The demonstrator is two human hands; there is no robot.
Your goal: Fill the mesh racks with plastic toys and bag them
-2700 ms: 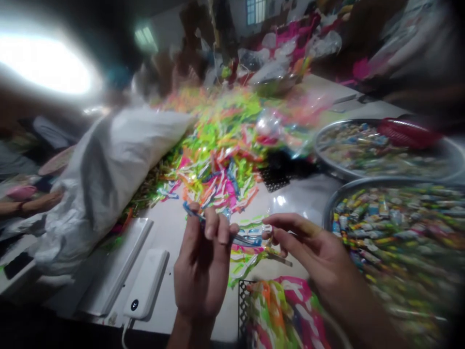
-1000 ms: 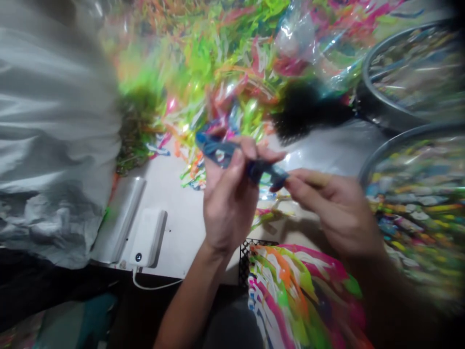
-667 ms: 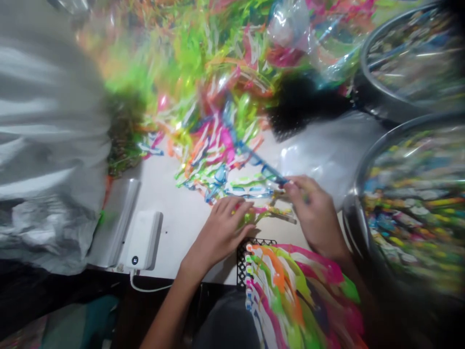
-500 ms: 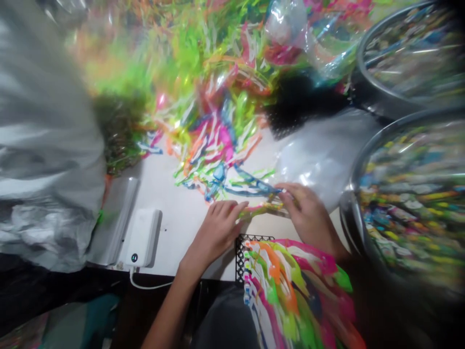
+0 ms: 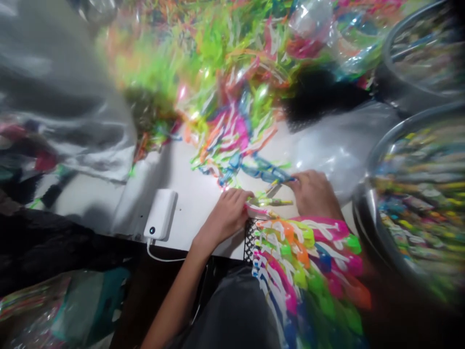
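Observation:
My left hand (image 5: 232,211) is closed over the near ends of several thin, multi-coloured sticks (image 5: 276,201), which stick out to the right with yellowish tips. Their exact kind is too blurred to tell. My right hand (image 5: 315,194) has its fingers pinched at the end of a blue plastic strip (image 5: 271,170) lying on the white table (image 5: 198,213). Below both hands a bunch of neon plastic strips with white bands (image 5: 301,261) hangs from a black lattice piece (image 5: 250,240) over my lap.
A large heap of neon strips (image 5: 203,58) covers the back of the table. Two round metal tubs (image 5: 366,203) full of small colourful pieces stand at the right. A white power bank (image 5: 160,213) with a cable lies left, beside a silvery bag (image 5: 90,126). Clear plastic (image 5: 327,145) lies behind my right hand.
My right hand has let go of the thin sticks and is now at the blue strip's end. My left hand still keeps the sticks. The view has shifted left.

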